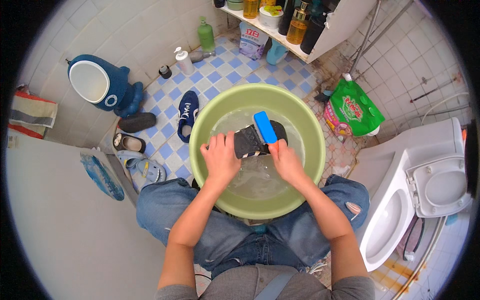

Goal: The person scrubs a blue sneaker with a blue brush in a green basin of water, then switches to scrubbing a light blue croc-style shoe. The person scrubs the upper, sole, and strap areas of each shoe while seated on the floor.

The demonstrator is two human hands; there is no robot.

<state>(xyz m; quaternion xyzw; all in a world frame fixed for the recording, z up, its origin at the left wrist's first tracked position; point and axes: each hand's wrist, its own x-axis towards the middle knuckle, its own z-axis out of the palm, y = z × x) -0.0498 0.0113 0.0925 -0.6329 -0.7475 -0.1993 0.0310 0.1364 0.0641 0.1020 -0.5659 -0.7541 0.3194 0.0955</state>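
Note:
A large green plastic basin (258, 212) with cloudy water (258, 180) in it stands between my knees. Over the water my left hand (224, 157) grips one end of a dark shoe (247, 140), its black sole turned up. My right hand (287, 161) holds a scrub brush (265, 127) with a blue back and an orange handle. The bristles face the sole and appear to touch it near its middle. Part of the shoe is hidden behind the brush and my fingers. Left of the basin, a navy sneaker with white laces (188, 108) rests on the tiles.
A toilet (390, 221) stands close on the right, a green detergent pouch (352, 108) beyond it. Slippers (144, 167) and a dark blue child's urinal (112, 86) are at left. Bottles fill a low white shelf (277, 35) ahead. A pale panel (67, 217) borders my left.

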